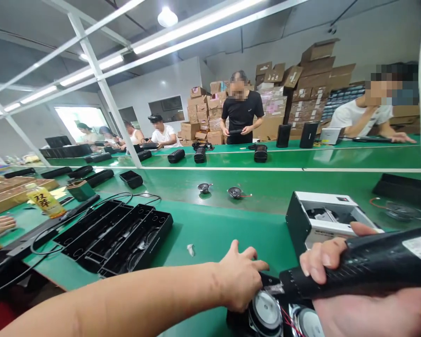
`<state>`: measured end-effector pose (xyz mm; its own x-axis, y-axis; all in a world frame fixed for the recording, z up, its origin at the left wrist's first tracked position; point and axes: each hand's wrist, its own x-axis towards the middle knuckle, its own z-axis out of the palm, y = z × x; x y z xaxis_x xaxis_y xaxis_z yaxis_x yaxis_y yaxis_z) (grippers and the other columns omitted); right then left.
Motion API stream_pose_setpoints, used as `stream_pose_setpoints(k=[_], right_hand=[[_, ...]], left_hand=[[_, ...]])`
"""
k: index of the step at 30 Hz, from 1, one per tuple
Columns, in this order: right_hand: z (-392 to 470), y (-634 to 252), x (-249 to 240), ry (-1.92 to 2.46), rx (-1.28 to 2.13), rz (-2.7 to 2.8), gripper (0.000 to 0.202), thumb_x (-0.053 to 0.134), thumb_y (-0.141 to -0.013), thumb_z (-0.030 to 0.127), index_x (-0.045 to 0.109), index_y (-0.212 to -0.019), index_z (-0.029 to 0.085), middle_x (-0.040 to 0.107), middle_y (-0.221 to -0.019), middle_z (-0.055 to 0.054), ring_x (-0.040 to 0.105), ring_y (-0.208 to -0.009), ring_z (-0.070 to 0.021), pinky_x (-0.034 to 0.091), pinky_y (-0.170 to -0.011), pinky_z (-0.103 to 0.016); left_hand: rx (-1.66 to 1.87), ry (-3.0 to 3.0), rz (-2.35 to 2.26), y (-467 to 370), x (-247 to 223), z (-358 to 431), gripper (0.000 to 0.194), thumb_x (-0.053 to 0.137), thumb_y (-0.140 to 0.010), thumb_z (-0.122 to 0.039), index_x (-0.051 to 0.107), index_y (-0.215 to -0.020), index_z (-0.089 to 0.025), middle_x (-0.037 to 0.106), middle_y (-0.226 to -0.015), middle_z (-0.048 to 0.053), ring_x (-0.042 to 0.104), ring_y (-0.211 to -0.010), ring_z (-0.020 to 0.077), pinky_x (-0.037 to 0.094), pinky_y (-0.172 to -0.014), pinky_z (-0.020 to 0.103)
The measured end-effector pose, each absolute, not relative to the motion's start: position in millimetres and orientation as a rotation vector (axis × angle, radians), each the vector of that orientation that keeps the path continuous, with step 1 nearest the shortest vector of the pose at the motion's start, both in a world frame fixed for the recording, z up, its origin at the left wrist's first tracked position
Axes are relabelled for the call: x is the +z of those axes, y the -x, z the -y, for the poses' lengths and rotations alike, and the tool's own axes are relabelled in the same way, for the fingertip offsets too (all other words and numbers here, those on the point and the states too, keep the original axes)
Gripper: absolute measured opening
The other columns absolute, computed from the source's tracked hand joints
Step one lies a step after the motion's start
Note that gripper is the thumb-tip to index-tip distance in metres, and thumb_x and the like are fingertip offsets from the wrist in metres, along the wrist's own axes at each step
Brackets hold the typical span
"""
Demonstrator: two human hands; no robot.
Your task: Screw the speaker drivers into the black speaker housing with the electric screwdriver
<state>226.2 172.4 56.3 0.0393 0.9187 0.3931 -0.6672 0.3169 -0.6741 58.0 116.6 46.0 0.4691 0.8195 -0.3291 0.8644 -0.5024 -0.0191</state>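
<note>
In the head view, my right hand [328, 260] is wrapped round a black electric screwdriver [375, 262], which lies almost level. Its tip points left, over the edge of a speaker driver [266, 308] set in a black speaker housing [236, 317]. My left hand [243, 281] grips the housing's upper left part, its fingers bent over the edge next to the driver; the fingertips are partly hidden. Beside that driver sits a second speaker driver [310, 322] with red wires between the two. The screwdriver and my right hand cover the housing's right side.
Several black housings [161, 220] lie together at left. A white-and-black box [324, 201] stands at right. Two loose speakers, one at the middle [235, 192], rest on the green bench [210, 224]. Co-workers sit and stand beyond; another person's hand [0, 227] is at far left.
</note>
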Motion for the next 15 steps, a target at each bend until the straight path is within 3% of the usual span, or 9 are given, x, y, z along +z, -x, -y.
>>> stream_pose_setpoints(k=[5, 8, 15], right_hand=[[-172.6, -227.0, 53.2, 0.392, 1.311, 0.865, 0.071, 0.063, -0.066, 0.094, 0.062, -0.099, 0.031, 0.054, -0.052, 0.002, 0.044, -0.039, -0.0204, 0.044, -0.035, -0.032], [-169.5, -223.2, 55.4, 0.419, 1.308, 0.864, 0.073, 0.063, -0.064, 0.095, 0.062, -0.099, 0.031, 0.053, -0.051, 0.002, 0.044, -0.039, -0.0203, 0.043, -0.035, -0.032], [-169.2, -215.2, 55.1, 0.442, 1.245, 0.911, 0.078, 0.053, -0.070, 0.099, 0.058, -0.105, 0.030, 0.054, -0.054, 0.003, 0.042, -0.037, -0.0191, 0.040, -0.035, -0.029]], left_hand=[[-0.330, -2.552, -1.389, -46.0, 36.1, -121.5, 0.017, 0.084, -0.071, -0.021, 0.074, -0.085, -0.019, 0.052, -0.158, -0.003, 0.048, -0.137, 0.0348, 0.050, -0.097, 0.063], [-0.239, -2.530, -1.384, -40.6, 28.8, -122.8, 0.015, 0.084, -0.068, -0.020, 0.073, -0.079, -0.019, 0.052, -0.158, -0.004, 0.049, -0.136, 0.0349, 0.050, -0.093, 0.057], [-0.163, -2.435, -1.393, -41.6, 23.7, -125.8, 0.018, 0.084, -0.063, -0.015, 0.068, -0.071, -0.017, 0.060, -0.150, 0.005, 0.048, -0.136, 0.0383, 0.034, -0.108, 0.070]])
